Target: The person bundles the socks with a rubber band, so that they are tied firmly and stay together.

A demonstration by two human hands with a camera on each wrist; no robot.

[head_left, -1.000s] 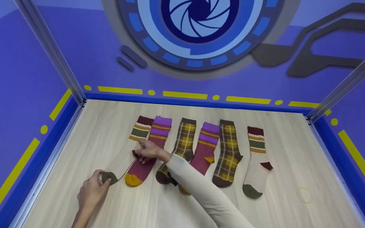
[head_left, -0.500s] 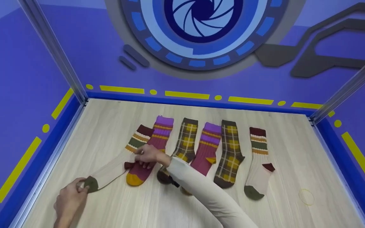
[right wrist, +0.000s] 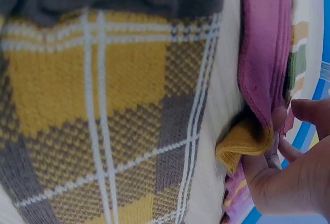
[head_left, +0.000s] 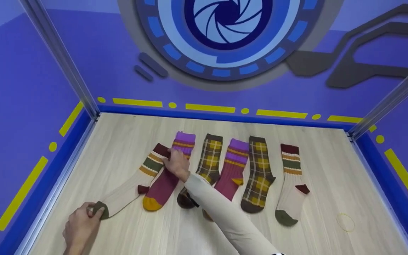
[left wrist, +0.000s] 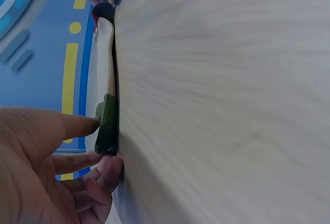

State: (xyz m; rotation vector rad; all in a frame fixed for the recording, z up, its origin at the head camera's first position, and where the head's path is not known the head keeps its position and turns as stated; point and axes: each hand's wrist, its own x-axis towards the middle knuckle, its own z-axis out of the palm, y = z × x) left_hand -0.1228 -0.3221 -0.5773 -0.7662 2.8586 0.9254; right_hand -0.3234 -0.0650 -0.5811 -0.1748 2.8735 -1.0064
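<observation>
A cream sock (head_left: 126, 191) with a striped cuff, dark red heel and green toe lies slanted at the left of the row. My left hand (head_left: 81, 225) pinches its green toe (left wrist: 107, 123) between thumb and fingers. My right hand (head_left: 177, 163) is at the dark red cuff edge, thumb and finger pinching its corner; part of the grip is hidden. Beneath that hand lies a maroon sock (head_left: 163, 186) with a purple cuff and yellow toe. In the right wrist view, the right hand's fingers (right wrist: 260, 175) lie against its yellow heel (right wrist: 245, 144).
Rightward lie a plaid sock (head_left: 209, 156), a second maroon sock (head_left: 234, 159), another plaid sock (head_left: 257, 173) and a second cream sock (head_left: 289, 198). My right sleeve (head_left: 225, 216) covers some toes. A thin yellow elastic loop (head_left: 345, 222) lies at right. Blue walls (head_left: 94, 60) enclose the table.
The left hand has drawn the cream sock's toe down and left, straightening the sock at a slant. The right hand has shifted from the sock's middle up to its cuff.
</observation>
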